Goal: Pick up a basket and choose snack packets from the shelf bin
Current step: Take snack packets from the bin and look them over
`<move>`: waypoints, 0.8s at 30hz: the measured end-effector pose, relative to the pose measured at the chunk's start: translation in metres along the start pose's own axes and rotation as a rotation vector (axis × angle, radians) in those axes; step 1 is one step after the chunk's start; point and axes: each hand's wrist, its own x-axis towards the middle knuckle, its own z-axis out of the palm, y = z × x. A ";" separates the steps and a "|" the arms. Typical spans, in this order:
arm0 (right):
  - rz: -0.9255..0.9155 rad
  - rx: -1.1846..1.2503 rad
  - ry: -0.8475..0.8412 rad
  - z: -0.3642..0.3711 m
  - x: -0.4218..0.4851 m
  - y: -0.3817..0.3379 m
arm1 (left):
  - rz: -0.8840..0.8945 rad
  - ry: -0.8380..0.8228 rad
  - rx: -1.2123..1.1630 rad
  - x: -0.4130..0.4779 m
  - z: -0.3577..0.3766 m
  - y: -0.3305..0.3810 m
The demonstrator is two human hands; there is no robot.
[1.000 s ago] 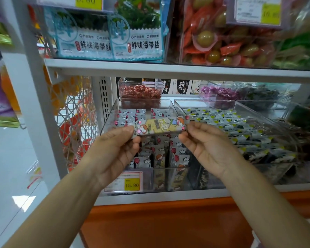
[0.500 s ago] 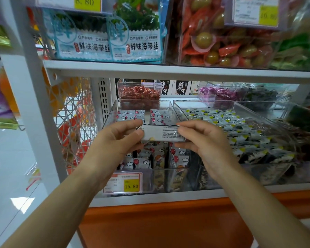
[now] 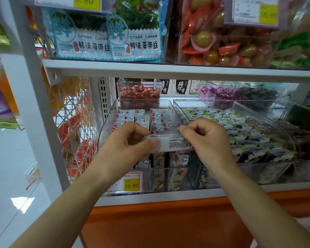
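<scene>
Both hands, left hand [image 3: 127, 140] and right hand [image 3: 204, 138], pinch the snack packet [image 3: 175, 143] by its ends, long axis crosswise, directly over the bin [image 3: 168, 106]

The packet [image 3: 175, 142] held over the clear bin [image 3: 106, 126] shows only its middle. The left hand [image 3: 125, 142] pinches and covers its left end, which is blurred, and the right hand [image 3: 206, 138] pinches and covers its right end. The print on its pale face is too small to read. On the bin's front wall the left forearm hides most of the price label [image 3: 131, 184]; only 15.80 is legible. Above the bin, the yellow tag [image 3: 86, 1] is cut by the top edge. Far right of the bin, the dark goods [image 3: 304, 119] are too blurred to identify.
</scene>
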 end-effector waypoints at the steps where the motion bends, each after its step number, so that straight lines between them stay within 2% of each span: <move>1: -0.015 -0.008 -0.008 0.001 -0.001 -0.001 | 0.003 0.020 0.004 0.001 0.000 -0.001; 7: -0.047 0.055 -0.079 0.002 -0.003 -0.004 | -0.043 0.089 -0.023 0.005 -0.004 -0.002; 14: -0.051 0.109 -0.105 0.004 -0.004 -0.004 | -0.029 0.166 0.066 0.007 -0.006 -0.002; 17: 0.028 0.286 -0.248 -0.001 -0.001 -0.004 | -0.079 0.237 -0.032 0.010 -0.006 -0.005; 19: 0.024 0.299 -0.330 -0.004 0.000 -0.002 | -0.116 0.286 -0.102 0.013 -0.007 -0.006; 24: -0.010 0.286 -0.214 -0.008 0.004 0.000 | -0.112 0.244 -0.177 0.015 0.001 -0.005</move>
